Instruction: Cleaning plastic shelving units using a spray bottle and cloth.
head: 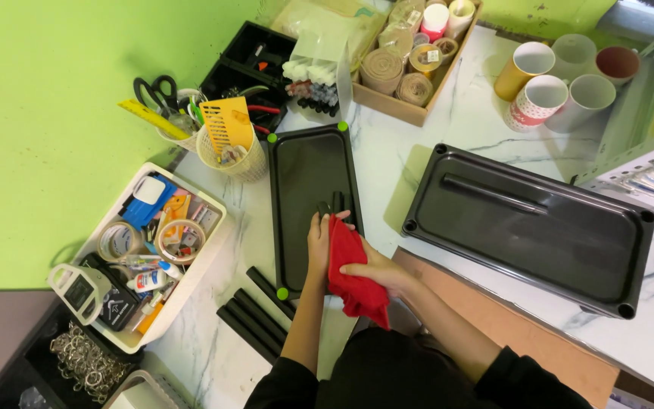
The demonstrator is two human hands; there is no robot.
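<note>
My left hand point(318, 241) grips a few short black tubes point(334, 204) and holds them upright over a narrow black tray point(306, 170) with green corner caps. My right hand point(378, 270) clutches a red cloth point(351, 274), which is pressed against the lower part of the tubes. Several more black tubes point(255, 314) lie side by side on the marble table point(418, 155), just left of my left forearm.
A large black tray point(531, 227) lies to the right. A white bin point(153, 250) holds tape rolls and glue at left. Behind stand a basket with scissors point(157, 92), a cardboard box of twine rolls point(403, 68) and paper cups point(562, 79). A brown board point(524, 333) lies near me.
</note>
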